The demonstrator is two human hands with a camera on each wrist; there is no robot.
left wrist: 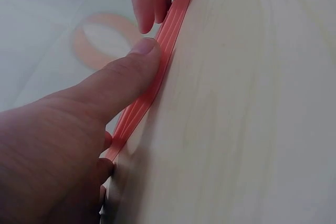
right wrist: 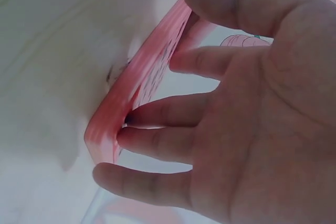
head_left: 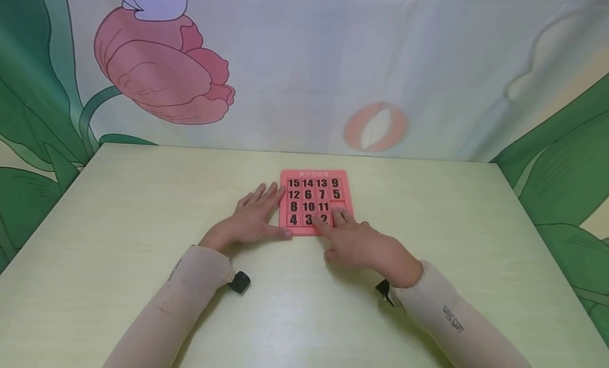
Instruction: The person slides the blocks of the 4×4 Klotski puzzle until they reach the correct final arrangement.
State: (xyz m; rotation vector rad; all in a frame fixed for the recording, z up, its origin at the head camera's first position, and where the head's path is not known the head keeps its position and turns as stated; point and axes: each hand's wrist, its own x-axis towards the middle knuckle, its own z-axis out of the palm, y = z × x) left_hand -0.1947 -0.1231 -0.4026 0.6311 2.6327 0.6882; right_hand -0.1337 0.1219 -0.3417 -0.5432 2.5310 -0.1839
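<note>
A pink sliding number puzzle [head_left: 314, 173] lies flat on the table, with black-numbered square tiles in rows. The third row's right end shows a gap without a tile. My left hand [head_left: 254, 217] rests at the puzzle's left side, fingers straight along that edge and thumb against the front edge near the corner. In the left wrist view, the thumb [left wrist: 134, 69] lies on the puzzle's pink side [left wrist: 170, 40]. My right hand [head_left: 357, 241] reaches over the lower right with extended fingers, its index fingertip at the 3 and 2 tiles. Other fingertips hide the bottom right corner.
The pale wooden table [head_left: 142, 199] extends around the puzzle on all sides. Behind it hangs a printed curtain [head_left: 295, 66] with a pink flower and green leaves. A black strap end [head_left: 239, 282] sticks out from the left sleeve, and another black piece [head_left: 384, 292] from the right.
</note>
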